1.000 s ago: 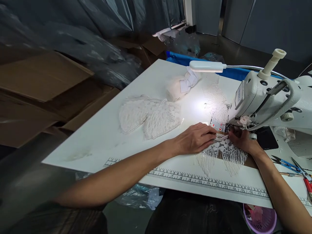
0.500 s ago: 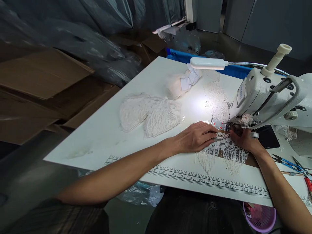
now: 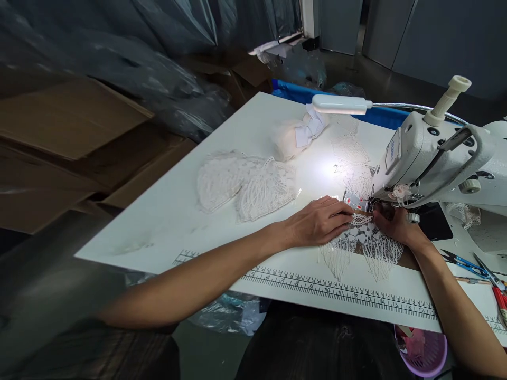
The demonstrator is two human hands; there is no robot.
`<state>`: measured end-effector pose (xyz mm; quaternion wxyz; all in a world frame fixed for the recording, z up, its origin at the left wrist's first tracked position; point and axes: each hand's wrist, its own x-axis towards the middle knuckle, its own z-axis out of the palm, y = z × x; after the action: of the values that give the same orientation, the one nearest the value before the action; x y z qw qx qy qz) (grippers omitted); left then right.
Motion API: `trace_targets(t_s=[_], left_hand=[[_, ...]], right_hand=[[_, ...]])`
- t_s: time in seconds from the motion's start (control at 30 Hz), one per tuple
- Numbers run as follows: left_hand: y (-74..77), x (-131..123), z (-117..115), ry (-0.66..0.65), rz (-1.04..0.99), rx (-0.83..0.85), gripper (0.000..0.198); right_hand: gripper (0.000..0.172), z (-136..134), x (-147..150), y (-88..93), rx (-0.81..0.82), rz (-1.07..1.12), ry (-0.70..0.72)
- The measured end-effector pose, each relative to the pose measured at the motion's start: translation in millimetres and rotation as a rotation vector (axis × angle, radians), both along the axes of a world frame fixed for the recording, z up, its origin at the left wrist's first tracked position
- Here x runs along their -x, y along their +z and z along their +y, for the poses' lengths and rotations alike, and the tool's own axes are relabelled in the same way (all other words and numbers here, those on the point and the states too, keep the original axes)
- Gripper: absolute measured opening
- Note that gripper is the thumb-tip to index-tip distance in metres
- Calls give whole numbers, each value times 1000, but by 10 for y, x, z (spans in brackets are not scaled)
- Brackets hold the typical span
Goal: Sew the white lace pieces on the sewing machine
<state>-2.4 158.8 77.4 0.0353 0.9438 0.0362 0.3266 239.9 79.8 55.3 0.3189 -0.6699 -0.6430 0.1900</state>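
Lace, apparently one piece, between two hands

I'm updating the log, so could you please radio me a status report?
Left hand, right hand on white lace at sewing machine. Lace points toward ruler markings. Red-handled scissors off right, clear of lace.

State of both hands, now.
Left hand: on the white lace, partly curled; pinching or only pressing, cannot tell.
Right hand: at the lace's upper edge, partly in shadow; grip cannot be told.
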Motion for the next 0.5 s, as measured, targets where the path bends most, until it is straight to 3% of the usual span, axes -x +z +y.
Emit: trace_targets(t_s=[0.33,0.5], left_hand=[[-23,10,7,12,42,13,20],[-27,13,7,16,71,29,21]], right_hand=[[25,-10,8,51,4,9,-21],[22,-18,71,112,51,4,-70]])
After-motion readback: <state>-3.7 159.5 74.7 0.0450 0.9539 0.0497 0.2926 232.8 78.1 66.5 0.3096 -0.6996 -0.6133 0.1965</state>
